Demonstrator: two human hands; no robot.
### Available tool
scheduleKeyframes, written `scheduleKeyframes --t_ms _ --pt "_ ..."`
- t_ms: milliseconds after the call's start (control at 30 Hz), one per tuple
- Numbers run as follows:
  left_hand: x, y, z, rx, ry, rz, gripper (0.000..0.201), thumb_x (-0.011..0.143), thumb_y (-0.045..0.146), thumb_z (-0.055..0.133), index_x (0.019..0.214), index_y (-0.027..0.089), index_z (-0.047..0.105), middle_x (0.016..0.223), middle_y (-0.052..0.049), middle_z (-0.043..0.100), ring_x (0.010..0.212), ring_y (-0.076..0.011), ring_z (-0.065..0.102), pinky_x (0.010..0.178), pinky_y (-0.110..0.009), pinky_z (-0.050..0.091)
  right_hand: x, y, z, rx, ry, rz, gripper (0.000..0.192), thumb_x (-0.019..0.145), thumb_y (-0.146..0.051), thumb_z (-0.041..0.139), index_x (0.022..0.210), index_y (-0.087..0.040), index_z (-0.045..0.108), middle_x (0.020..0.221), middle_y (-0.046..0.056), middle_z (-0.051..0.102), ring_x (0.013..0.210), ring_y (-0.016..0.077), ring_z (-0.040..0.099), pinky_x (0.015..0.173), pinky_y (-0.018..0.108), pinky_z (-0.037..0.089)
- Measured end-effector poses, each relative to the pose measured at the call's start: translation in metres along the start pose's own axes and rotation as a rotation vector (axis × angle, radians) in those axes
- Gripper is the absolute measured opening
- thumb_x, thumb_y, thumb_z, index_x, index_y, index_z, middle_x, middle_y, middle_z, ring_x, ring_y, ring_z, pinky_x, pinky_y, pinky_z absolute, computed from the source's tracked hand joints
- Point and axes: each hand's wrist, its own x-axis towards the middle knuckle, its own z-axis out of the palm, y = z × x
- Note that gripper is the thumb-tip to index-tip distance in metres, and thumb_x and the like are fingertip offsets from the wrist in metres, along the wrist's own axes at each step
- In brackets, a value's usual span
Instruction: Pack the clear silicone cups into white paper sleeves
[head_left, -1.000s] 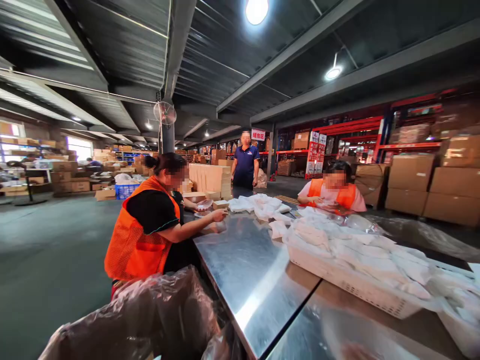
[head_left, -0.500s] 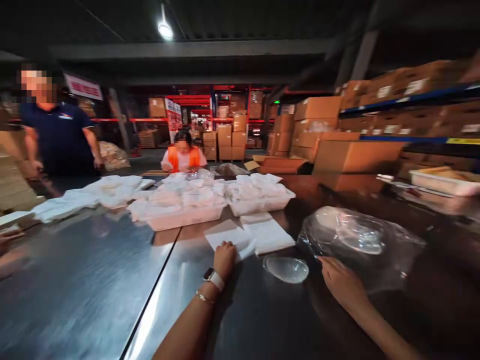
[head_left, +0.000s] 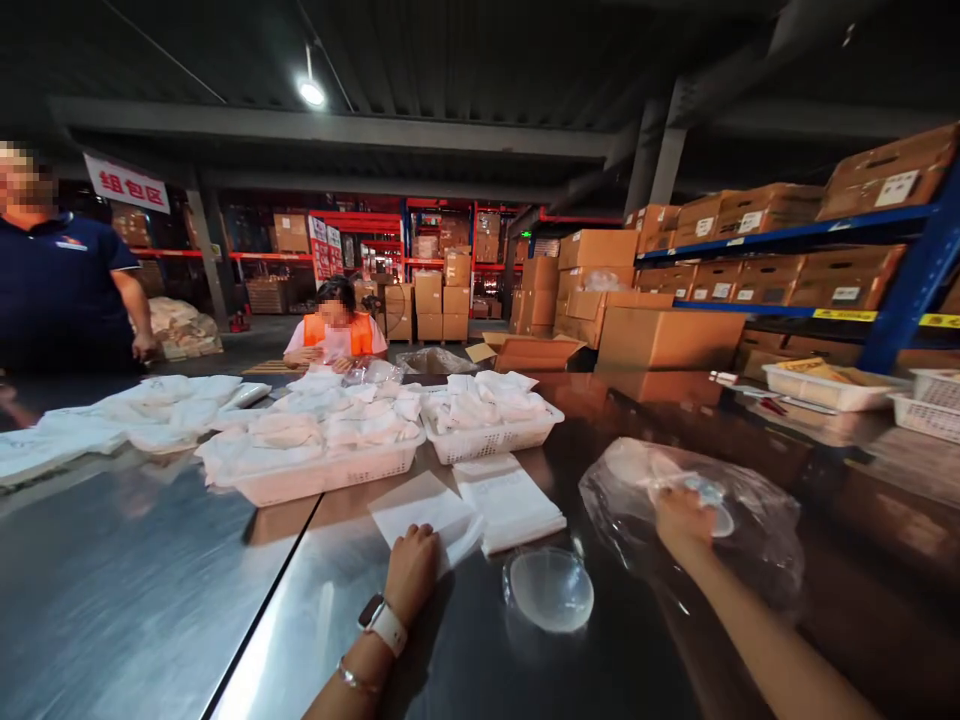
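A clear plastic bag lay crumpled on the steel table, to the right of centre, with pale round pieces showing through its film. The right hand was pushed into the bag's mouth, its fingers curled about one of those round pieces; how firmly they closed I could not tell through the plastic. Just left of the bag, a single clear round cup sat open side up on the table, touched by neither hand.

The left hand, with a white watch and a thin bracelet at the wrist, rested palm down with fingers together on the near corner of a flat white packet. A second, thicker stack of white packets lay just beside it on the right.

Beyond these stood two white baskets heaped with more white packets, and a loose pile of the same spread off to the left. Across the table a person in an orange vest sat working, and a person in a dark blue shirt stood at the left edge. Cardboard boxes filled the racks behind
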Motion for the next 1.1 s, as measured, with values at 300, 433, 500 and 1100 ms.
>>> scheduleKeyframes --t_ms 300,433,500,1100 --pt "0.002 0.004 0.001 -0.006 -0.034 0.003 0.03 0.093 0.007 0.04 0.105 0.015 0.066 0.113 -0.011 0.061 0.107 -0.0234 0.054 0.086 -0.034 0.045 -0.08 -0.012 -0.045 -0.03 -0.091 -0.34 0.044 0.081 0.005 0.045 0.106 -0.022 0.07 0.092 0.008 0.072 0.078 0.0197 0.069 0.065 0.027 0.047" --pt "0.001 0.008 -0.002 -0.021 -0.023 0.018 0.028 0.094 0.008 0.041 0.105 0.014 0.066 0.11 -0.01 0.063 0.103 -0.0216 0.056 0.086 -0.031 0.046 -0.153 -0.09 -0.052 0.12 0.405 -0.842 0.04 0.076 0.006 0.045 0.097 -0.02 0.068 0.086 0.005 0.07 0.077 0.0188 0.066 0.073 0.029 0.049" --pt "-0.001 0.009 -0.004 -0.028 -0.004 0.028 0.031 0.092 0.005 0.04 0.108 0.015 0.065 0.114 -0.009 0.062 0.104 -0.0197 0.056 0.088 -0.029 0.046 -0.175 -0.121 -0.045 0.181 0.506 -0.899 0.032 0.078 0.005 0.044 0.086 -0.018 0.065 0.072 0.003 0.066 0.066 0.0173 0.064 0.067 0.028 0.049" --pt "-0.011 0.03 -0.017 -0.151 0.025 0.272 0.032 0.093 0.004 0.04 0.11 0.018 0.064 0.129 -0.005 0.057 0.109 -0.0165 0.056 0.093 -0.023 0.048 -0.17 -0.172 -0.051 0.993 0.324 -1.505 0.02 0.092 -0.017 0.04 0.1 -0.02 0.059 0.096 0.003 0.073 0.102 0.0143 0.066 0.103 0.033 0.046"
